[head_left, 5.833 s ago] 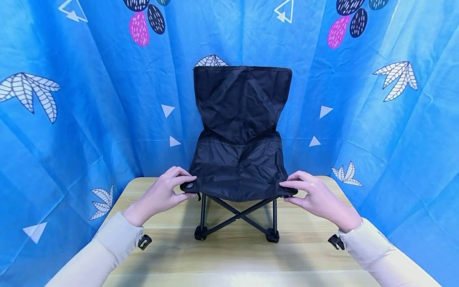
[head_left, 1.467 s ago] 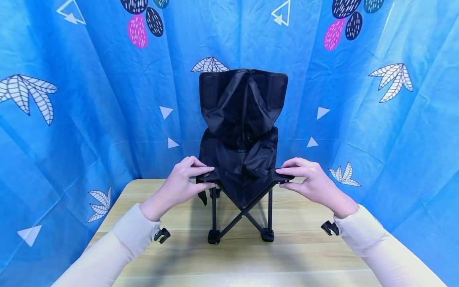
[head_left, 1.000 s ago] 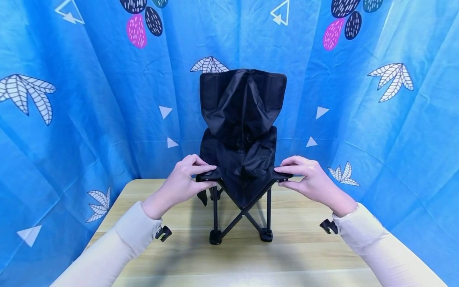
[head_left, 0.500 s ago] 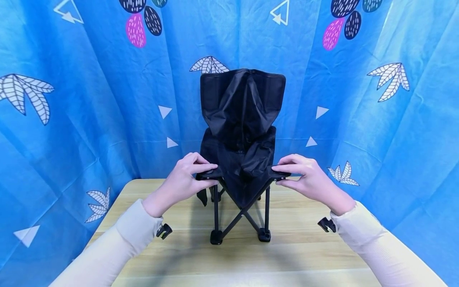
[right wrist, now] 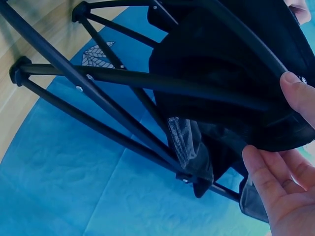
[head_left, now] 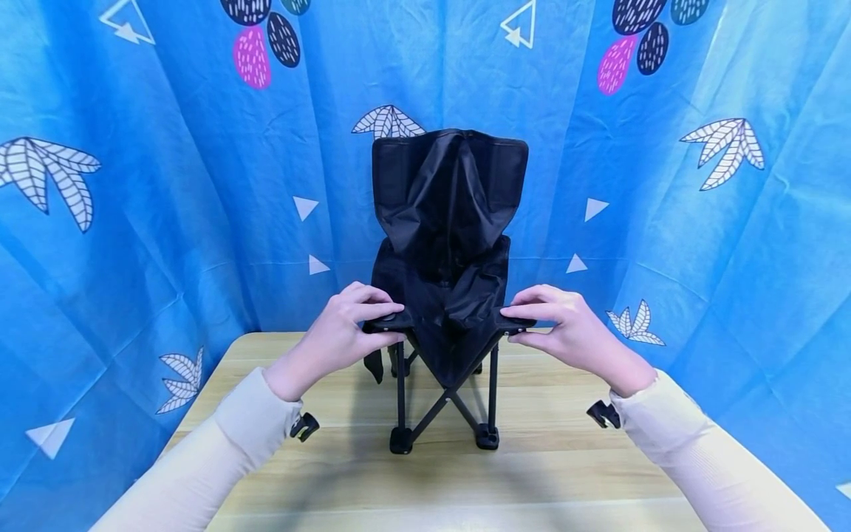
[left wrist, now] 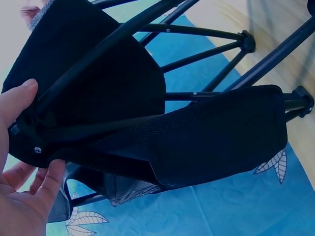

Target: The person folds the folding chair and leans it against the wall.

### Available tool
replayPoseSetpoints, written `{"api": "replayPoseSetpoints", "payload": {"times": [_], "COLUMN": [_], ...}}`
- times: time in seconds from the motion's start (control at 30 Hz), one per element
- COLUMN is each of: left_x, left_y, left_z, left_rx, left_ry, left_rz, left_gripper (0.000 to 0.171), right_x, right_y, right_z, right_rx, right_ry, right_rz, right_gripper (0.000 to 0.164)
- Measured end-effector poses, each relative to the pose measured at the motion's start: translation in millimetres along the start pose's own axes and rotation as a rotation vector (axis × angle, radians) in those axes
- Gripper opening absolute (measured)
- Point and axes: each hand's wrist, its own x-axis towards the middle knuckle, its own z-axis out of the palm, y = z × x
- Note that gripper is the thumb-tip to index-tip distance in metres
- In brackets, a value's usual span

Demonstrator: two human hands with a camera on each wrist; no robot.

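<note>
A black folding camp chair (head_left: pixel 448 199) stands upright on the table, its seat cloth sagging into a V between the front corners. At the left front corner my left hand (head_left: pixel 349 329) pinches the seat, fingers above and thumb below. My right hand (head_left: pixel 561 329) pinches the right front corner the same way. Crossed metal legs (head_left: pixel 449 395) end in black plastic feet (head_left: pixel 487 437). From below, the left wrist view shows my left hand (left wrist: pixel 29 162) on a riveted corner and a hanging mesh-trimmed pocket (left wrist: pixel 221 135). In the right wrist view my right hand (right wrist: pixel 283 172) holds the opposite corner.
The light wooden table (head_left: pixel 439 488) runs toward me under the chair. A blue patterned curtain (head_left: pixel 199 148) hangs behind it and along both sides. Black buckles (head_left: pixel 603 414) hang by both wrists.
Both hands have drawn toward each other with the seat corners. The chair has narrowed, its front feet are closer together, and the once flat seat cloth now folds down in the middle.
</note>
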Motion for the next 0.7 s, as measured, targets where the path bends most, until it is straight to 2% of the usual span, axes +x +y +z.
{"api": "replayPoseSetpoints", "payload": {"times": [0.13, 0.37, 0.57, 0.7], "left_x": [1.0, 1.0, 1.9, 3.9], "left_y": [-0.7, -0.2, -0.6, -2.6], "left_z": [0.8, -0.5, -3.7, -9.3], "left_rx": [-0.006, -0.012, 0.016, 0.013], "left_ry": [0.013, -0.011, -0.051, -0.112], "left_rz": [0.03, 0.026, 0.056, 0.073], "left_gripper": [0.038, 0.039, 0.041, 0.044], "right_x": [1.1, 2.0, 0.2, -0.4], "right_y": [1.4, 2.0, 1.2, 0.0], "right_z": [-0.1, -0.7, -2.8, -5.8], "right_rx": [0.003, 0.001, 0.003, -0.004], "right_ry": [-0.001, -0.005, -0.015, -0.031], "right_rz": [-0.012, -0.016, -0.015, -0.01], "right_gripper": [0.053, 0.053, 0.055, 0.054]}}
